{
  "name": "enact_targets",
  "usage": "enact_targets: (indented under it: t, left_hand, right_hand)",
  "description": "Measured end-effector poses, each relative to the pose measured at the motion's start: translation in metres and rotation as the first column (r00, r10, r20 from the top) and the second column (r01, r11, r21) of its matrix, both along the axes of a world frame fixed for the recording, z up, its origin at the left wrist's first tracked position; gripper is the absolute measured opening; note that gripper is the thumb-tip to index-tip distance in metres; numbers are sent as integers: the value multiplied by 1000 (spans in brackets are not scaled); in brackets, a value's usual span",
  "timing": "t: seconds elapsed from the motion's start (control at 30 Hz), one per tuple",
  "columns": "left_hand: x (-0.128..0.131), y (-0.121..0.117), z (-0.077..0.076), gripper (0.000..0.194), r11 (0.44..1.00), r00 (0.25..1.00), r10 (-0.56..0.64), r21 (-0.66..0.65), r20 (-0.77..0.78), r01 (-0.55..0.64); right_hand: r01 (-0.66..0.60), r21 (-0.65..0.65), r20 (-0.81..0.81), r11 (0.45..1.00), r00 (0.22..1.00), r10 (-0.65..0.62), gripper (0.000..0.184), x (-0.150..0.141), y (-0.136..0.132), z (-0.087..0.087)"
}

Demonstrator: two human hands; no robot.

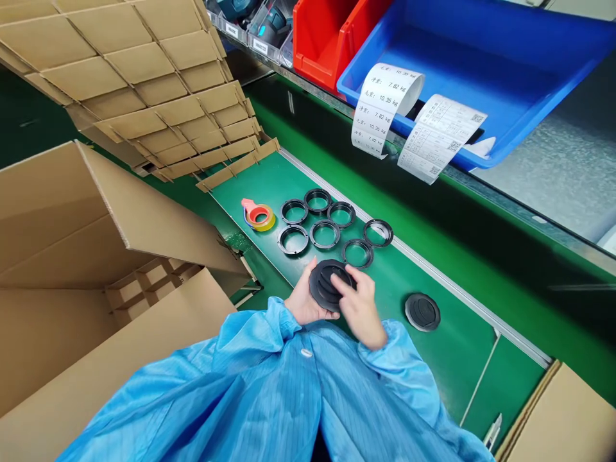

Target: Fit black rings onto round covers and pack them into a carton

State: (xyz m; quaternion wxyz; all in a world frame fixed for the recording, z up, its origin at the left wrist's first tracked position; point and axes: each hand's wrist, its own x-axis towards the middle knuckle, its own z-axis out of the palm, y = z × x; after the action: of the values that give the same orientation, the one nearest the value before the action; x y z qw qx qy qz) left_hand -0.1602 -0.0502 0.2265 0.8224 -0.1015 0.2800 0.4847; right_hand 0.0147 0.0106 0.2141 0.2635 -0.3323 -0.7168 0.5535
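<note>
A round black air vent (321, 290) with slanted slats rests in my left hand (304, 298), whose thumb and fingers close around its rim. My right hand (360, 308) is at the vent's right side, one finger laid on the slats and the others curled by the rim. Its thumb is hidden and the hand is slightly blurred. A second round black vent (422, 312) lies flat on the green worktop (409, 269) to the right. Beyond my hands lie several black rings (325, 235), some touching each other.
A yellow tape roll (260, 218) with a red holder lies left of the rings. An open carton (178, 321) and stacked cardboard dividers (144, 64) stand left. Above hangs a shelf with a blue bin (462, 64), red bin (320, 45) and label strips (385, 102). A utility knife (493, 431) lies lower right.
</note>
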Motion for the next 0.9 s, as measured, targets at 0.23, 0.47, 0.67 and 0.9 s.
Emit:
enact_targets:
  t: [0.23, 0.47, 0.67, 0.9]
  left_hand:
    - [12, -1, -33, 76, 977, 964, -170, -166, -203, 137]
    - [8, 17, -50, 89, 974, 910, -216, -140, -355, 177]
    - [-16, 11, -63, 72, 965, 869, -185, -251, -459, 73]
    - [-41, -14, -75, 31, 920, 858, -170, -389, -484, -37]
  right_hand:
    - [-211, 145, 236, 967, 956, 173, 96, 3, -16, -41]
    - [15, 286, 331, 958, 937, -113, 106, -18, 49, -78]
    - [40, 510, 547, 859, 756, -360, 104, -47, 123, -113]
    - [-76, 496, 593, 865, 757, -274, 97, -51, 98, -128]
